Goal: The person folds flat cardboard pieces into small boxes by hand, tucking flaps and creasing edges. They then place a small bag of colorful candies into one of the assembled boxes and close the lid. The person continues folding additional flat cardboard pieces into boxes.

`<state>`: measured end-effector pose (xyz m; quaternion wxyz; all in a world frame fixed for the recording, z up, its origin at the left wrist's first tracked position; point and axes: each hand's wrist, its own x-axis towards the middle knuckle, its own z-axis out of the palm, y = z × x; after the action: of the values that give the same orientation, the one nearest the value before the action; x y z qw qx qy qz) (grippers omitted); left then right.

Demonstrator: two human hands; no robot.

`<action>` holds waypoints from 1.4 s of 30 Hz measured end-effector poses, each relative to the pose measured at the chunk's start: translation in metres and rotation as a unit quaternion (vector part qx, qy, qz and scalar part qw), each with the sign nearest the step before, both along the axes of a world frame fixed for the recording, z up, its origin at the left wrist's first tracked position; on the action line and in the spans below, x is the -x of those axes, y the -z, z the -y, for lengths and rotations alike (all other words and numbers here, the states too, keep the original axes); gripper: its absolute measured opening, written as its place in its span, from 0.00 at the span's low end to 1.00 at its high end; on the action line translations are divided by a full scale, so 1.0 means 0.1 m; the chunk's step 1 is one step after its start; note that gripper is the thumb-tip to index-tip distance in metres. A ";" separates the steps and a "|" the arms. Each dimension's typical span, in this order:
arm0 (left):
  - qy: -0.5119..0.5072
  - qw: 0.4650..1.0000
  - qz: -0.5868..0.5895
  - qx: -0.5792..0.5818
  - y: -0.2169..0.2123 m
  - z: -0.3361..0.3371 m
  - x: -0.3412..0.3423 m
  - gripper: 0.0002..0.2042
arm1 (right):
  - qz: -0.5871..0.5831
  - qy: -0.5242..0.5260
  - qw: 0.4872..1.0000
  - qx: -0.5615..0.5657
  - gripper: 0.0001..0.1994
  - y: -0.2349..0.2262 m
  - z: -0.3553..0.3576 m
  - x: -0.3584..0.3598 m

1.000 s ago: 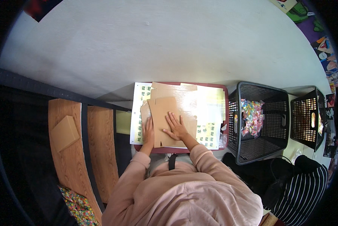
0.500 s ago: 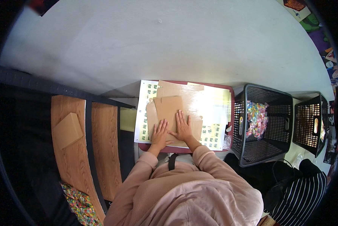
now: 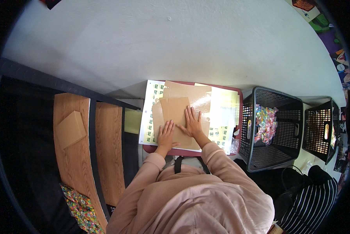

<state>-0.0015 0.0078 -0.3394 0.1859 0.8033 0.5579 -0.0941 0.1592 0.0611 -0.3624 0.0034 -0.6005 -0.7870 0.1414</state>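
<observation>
A flat piece of brown cardboard (image 3: pixel 175 109), cut with flaps like an unfolded box, lies in front of me. One panel of it is folded over toward the middle. My left hand (image 3: pixel 166 134) rests flat on its near left part, fingers stretched out. Pressing on the folded panel, my right hand (image 3: pixel 192 123) lies flat with fingers spread, a little farther away. Under the cardboard are white sticker sheets (image 3: pixel 145 134) with rows of green and yellow labels, on a small dark red table (image 3: pixel 239 117).
To the right stands a black plastic basket (image 3: pixel 257 165) holding colourful wrapped candies (image 3: pixel 265 124), with another black basket (image 3: pixel 317 136) beyond. On the left, wooden shelves (image 3: pixel 108 156) bear a closed brown box (image 3: pixel 71 128) and a colourful patterned bag (image 3: pixel 81 208). A white wall (image 3: pixel 163 46) rises behind the table.
My right hand has slid away from me and slightly right over the folded panel. My left hand has moved only slightly. The view has shifted a little.
</observation>
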 end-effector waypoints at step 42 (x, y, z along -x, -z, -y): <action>-0.274 0.629 0.643 0.339 -0.52 -0.17 -0.31 0.16 | -0.495 0.233 0.834 0.069 0.24 -0.68 0.69 -0.39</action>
<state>0.0296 0.0247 -0.2878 0.7741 0.3499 0.4199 0.3194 0.1981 -0.0075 -0.2946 0.3833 -0.6150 -0.5050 0.4689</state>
